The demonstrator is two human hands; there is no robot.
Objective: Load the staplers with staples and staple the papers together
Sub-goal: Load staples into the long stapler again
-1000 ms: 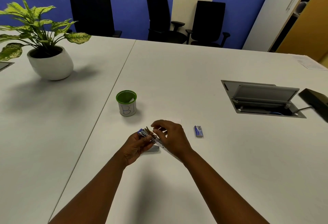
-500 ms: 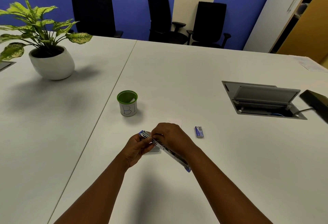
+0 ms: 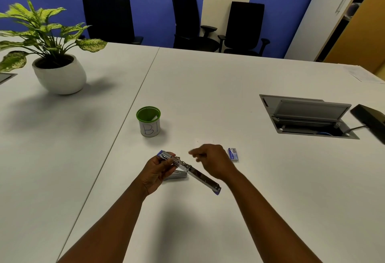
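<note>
2 staplers — 1 opened stapler [image 3: 188, 168] in left hand [image 3: 155, 172], 2nd stapler [image 3: 176, 175] on table [image 3: 208, 96] (1 staple box [image 3: 233, 154]).

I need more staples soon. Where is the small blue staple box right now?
In the head view, the staple box lies on the white table, just right of the right hand.

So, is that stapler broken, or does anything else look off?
Not broken: the stapler in the left hand is just swung fully open, probably for loading. The floor-box lid in the table stands open. Nothing is spilled.
</note>
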